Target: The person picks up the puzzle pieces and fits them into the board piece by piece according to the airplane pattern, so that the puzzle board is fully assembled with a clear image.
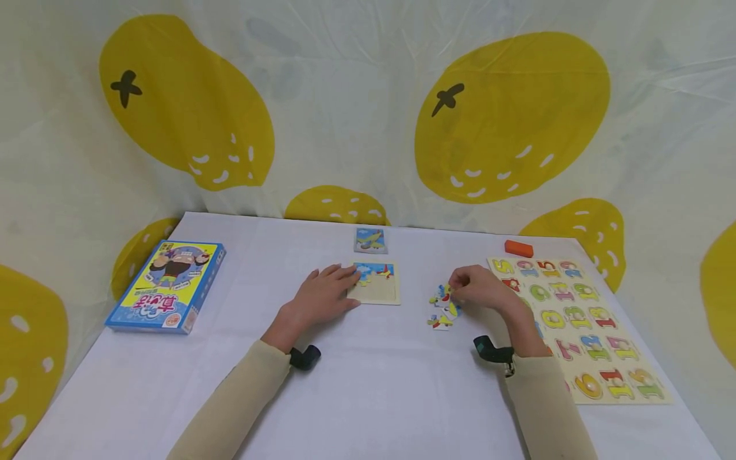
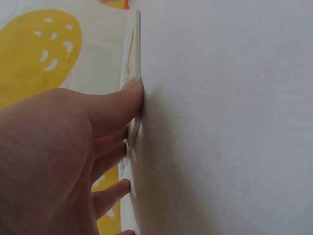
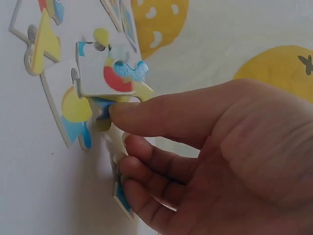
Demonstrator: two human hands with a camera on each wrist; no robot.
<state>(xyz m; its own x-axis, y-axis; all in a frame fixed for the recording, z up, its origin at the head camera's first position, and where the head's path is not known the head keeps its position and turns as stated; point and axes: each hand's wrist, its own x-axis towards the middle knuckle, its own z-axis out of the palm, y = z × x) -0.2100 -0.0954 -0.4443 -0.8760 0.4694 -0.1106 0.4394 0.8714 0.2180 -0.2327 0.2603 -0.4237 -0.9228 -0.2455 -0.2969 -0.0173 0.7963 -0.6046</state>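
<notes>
A small jigsaw tray (image 1: 379, 294) lies mid-table, with a few pieces fitted along its top and left. My left hand (image 1: 324, 292) rests at its left side with fingers spread over the edge; in the left wrist view the thumb touches the tray's rim (image 2: 138, 44). To the right, a loose pile of jigsaw pieces (image 1: 441, 314) shows yellow, red and blue print. My right hand (image 1: 480, 287) is at the pile's upper right, its thumb and curled fingers pinching a blue-and-yellow jigsaw piece (image 3: 103, 108). Another piece (image 3: 95, 73) overlaps that one.
A picture card (image 1: 370, 240) with a yellow plane lies behind the tray. At right are a wooden number board (image 1: 540, 275), partly under the right forearm, and an orange block (image 1: 519, 248). A blue-and-yellow game box (image 1: 172, 281) lies at left.
</notes>
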